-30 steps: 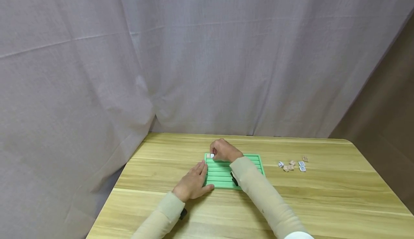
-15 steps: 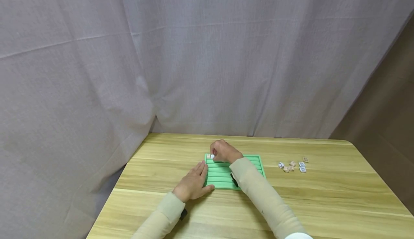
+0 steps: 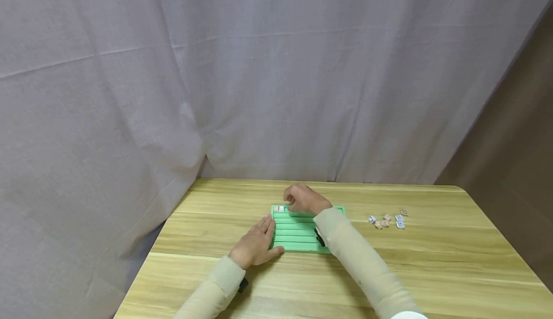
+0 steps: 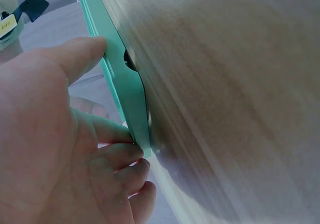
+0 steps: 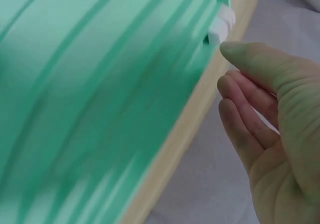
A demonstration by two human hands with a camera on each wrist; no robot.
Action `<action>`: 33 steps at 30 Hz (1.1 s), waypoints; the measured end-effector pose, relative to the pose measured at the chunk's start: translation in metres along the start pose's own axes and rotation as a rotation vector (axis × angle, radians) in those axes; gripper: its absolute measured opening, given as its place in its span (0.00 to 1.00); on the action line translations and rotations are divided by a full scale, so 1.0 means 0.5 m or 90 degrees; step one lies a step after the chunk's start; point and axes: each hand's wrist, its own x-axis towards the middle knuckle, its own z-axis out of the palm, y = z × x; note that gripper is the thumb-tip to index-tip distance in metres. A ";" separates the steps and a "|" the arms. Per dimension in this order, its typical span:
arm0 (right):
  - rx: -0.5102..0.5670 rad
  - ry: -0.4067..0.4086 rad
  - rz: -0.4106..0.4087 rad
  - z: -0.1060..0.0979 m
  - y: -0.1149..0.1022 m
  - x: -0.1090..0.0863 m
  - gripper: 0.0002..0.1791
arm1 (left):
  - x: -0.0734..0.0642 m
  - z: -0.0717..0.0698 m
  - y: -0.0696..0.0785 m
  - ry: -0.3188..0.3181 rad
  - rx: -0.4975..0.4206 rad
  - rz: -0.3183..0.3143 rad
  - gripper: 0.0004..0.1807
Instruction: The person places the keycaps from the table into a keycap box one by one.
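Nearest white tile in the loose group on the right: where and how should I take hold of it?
Best, I'd judge, pinched by its left and right edges, coming down from above. The nearest white tile seems to lie flat, marked face up; a second white tile sits just behind it, while both side edges look free.

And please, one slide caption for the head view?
Left hand touching a green ridged rectangular tray, right hand beside two small square tiles, beige and white, in its far row.
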 end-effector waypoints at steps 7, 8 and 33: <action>-0.031 0.022 -0.018 -0.057 0.034 -0.046 0.16 | 0.000 -0.006 -0.005 -0.003 -0.005 -0.003 0.48; -0.033 0.024 -0.023 -0.064 0.042 -0.053 0.16 | -0.001 -0.006 -0.005 -0.004 -0.005 -0.005 0.48; -0.193 0.027 -0.040 -0.214 0.225 -0.285 0.13 | -0.009 -0.005 -0.019 0.006 -0.009 0.002 0.48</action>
